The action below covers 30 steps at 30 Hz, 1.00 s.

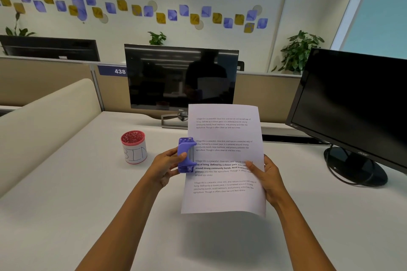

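A printed white sheet of paper (224,200) is held upright above the desk. My right hand (267,177) pinches its right edge, thumb on the front over the text. My left hand (167,166) grips a purple hole punch (186,155), thumb on its front. The punch's slot sits over the middle of the sheet's left edge.
A red-rimmed cup (134,147) marked "BIN" stands on the white desk (66,215) to the left. A Dell monitor (181,77) stands behind the sheet, a second black monitor (356,103) with a round base at right. A beige partition (44,116) bounds the left side.
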Tool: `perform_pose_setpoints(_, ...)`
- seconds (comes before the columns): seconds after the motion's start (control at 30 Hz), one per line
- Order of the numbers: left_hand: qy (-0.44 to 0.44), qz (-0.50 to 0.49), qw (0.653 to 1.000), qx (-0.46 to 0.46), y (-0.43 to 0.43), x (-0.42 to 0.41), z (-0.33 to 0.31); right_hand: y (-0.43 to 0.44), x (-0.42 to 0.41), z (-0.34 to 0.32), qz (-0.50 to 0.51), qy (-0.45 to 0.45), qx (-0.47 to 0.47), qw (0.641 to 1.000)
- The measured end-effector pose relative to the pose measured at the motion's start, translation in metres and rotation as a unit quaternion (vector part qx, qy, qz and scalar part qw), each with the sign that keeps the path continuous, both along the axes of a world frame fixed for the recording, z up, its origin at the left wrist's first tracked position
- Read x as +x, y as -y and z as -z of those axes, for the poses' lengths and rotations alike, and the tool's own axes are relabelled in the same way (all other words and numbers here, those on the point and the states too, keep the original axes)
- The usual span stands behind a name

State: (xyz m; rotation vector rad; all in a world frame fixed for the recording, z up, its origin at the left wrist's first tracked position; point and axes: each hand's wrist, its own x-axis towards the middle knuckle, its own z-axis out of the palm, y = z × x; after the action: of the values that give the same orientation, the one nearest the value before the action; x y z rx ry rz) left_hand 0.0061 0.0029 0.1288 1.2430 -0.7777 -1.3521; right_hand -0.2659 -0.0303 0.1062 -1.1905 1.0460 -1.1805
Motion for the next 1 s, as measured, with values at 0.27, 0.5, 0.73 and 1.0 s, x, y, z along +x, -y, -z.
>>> perform_pose_setpoints(0.27,0.0,-0.004,1.0,-0.003,-0.0003,-0.0042,-0.0022,0.0016,-0.0009,-0.0003,0.002,-0.005,-0.002,1.0)
perform_pose_setpoints(0.5,0.0,-0.055,0.998,0.025,0.0021,-0.0076,0.0013,0.0027,0.0001,-0.0007,-0.003,-0.011,-0.007,1.0)
perform_pose_setpoints(0.73,0.001,-0.065,0.997,0.035,0.0024,-0.007,0.0017,0.003,0.0007,-0.0024,-0.008,-0.01,-0.016,1.0)
perform_pose_setpoints(1.0,-0.02,-0.044,0.998,0.039,0.0002,-0.0057,-0.0023,0.005,-0.0026,0.0009,-0.013,-0.009,-0.014,1.0)
